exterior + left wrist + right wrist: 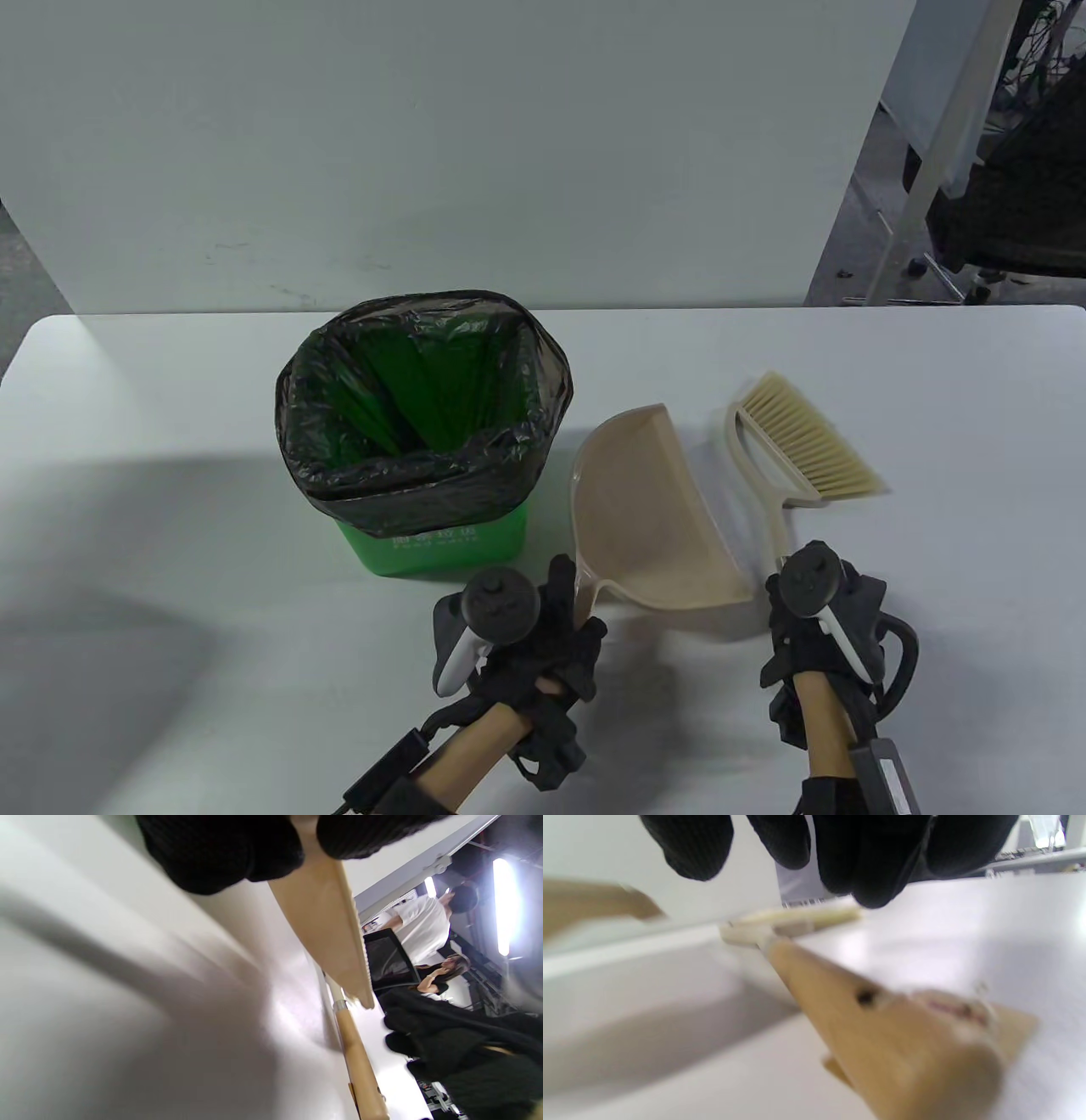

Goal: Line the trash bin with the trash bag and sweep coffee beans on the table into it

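Observation:
The green trash bin [441, 543] stands left of centre, lined with a black trash bag [424, 501] folded over its rim. To its right a beige dustpan [653, 509] lies on the table, its wooden handle gripped by my left hand [560, 637]. In the left wrist view the dustpan [326, 921] runs out from between my fingers [220, 853]. A cream brush [806, 441] lies further right. My right hand [819, 620] hovers over its wooden handle [840, 997], and the fingertips [874, 861] hang just above it without closing. I see no coffee beans.
The white table [170, 424] ends at a white wall behind. A chair and a metal frame [933, 170] stand beyond the table's far right corner. In the left wrist view, people [428, 925] are in the background.

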